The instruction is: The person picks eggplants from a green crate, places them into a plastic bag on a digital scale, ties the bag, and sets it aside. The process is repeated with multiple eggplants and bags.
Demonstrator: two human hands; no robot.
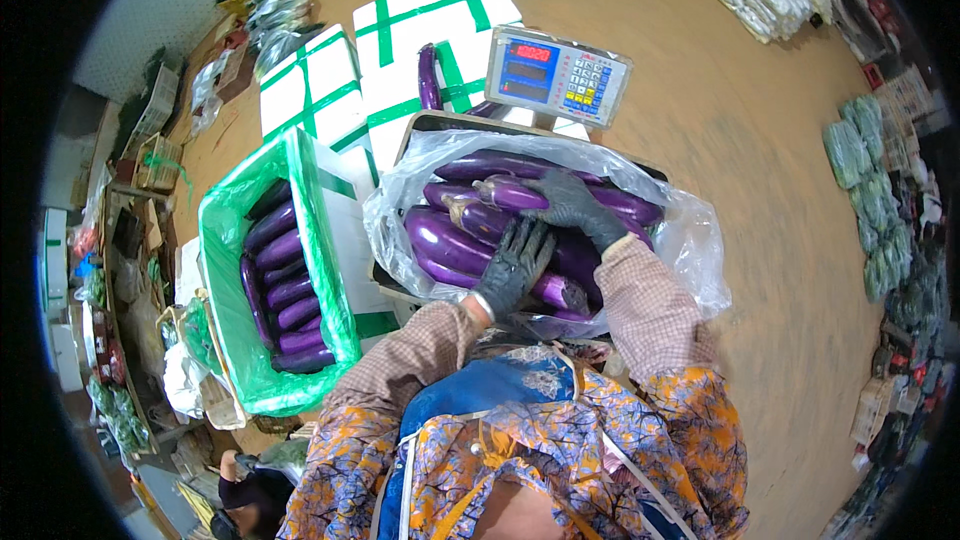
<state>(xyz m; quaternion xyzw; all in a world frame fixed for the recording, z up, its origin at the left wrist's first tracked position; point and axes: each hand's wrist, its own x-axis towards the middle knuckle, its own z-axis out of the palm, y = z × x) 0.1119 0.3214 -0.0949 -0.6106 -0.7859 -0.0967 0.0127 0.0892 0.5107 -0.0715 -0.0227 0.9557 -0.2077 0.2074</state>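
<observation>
Purple eggplants (450, 240) fill a clear plastic bag (697, 240) spread open on a weighing scale, whose display panel (559, 75) is lit. My left hand (516, 266), in a dark glove, lies with fingers spread on the eggplants near the bag's front. Just above it my right hand (574, 206), also gloved, is around one end of a smaller eggplant (517, 193) on top of the pile. On the left, a white foam box with a green plastic liner (337, 270) holds a row of eggplants (289, 292).
Closed white foam boxes with green tape (311, 82) stand behind the scale, and a single eggplant (429, 79) lies on one. Bagged vegetables (874, 187) line the right side. Crates and shelves stand at the left. Another person (259, 495) is at the lower left.
</observation>
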